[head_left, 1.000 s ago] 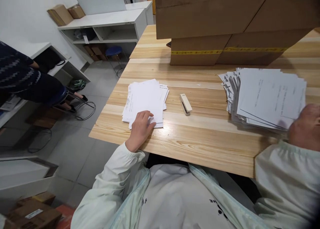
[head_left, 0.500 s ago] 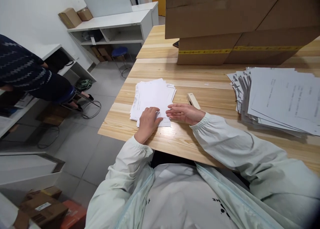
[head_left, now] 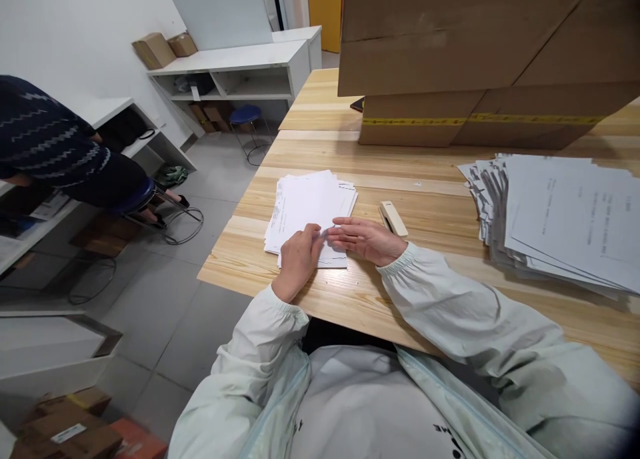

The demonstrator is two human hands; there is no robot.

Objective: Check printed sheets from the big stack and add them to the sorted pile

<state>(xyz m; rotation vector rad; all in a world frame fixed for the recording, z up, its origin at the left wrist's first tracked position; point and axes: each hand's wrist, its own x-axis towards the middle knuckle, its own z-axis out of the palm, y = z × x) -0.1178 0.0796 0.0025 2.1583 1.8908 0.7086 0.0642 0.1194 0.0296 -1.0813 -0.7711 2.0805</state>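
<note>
A small stack of printed paper sheets [head_left: 305, 199] lies near the table's left corner, its edges uneven. My left hand [head_left: 299, 255] is over the stack's lower left part, fingers bent and thumb close to them, on the near edge of the top sheet, which looks slightly raised. Exactly how the fingertips grip it is partly hidden. Facing it from the right, my right hand [head_left: 370, 239] has its fingers stretched out and palm turned inward, fingertips at the sheet's edge. Just beyond the right wrist a cream stapler [head_left: 393, 219] rests on the wood.
A taller pile of papers [head_left: 570, 219] spreads over the right of the wooden table [head_left: 240, 262]. Large cardboard boxes [head_left: 415, 122] stand at the back. To the left a person [head_left: 55, 139] sits on a stool; another blue stool [head_left: 245, 115] stands by white shelving [head_left: 240, 57].
My left thumb and fingers have closed in on the top sheet, whose near edge has lifted. My right hand has shifted slightly toward the left one. The view has tilted up a little.
</note>
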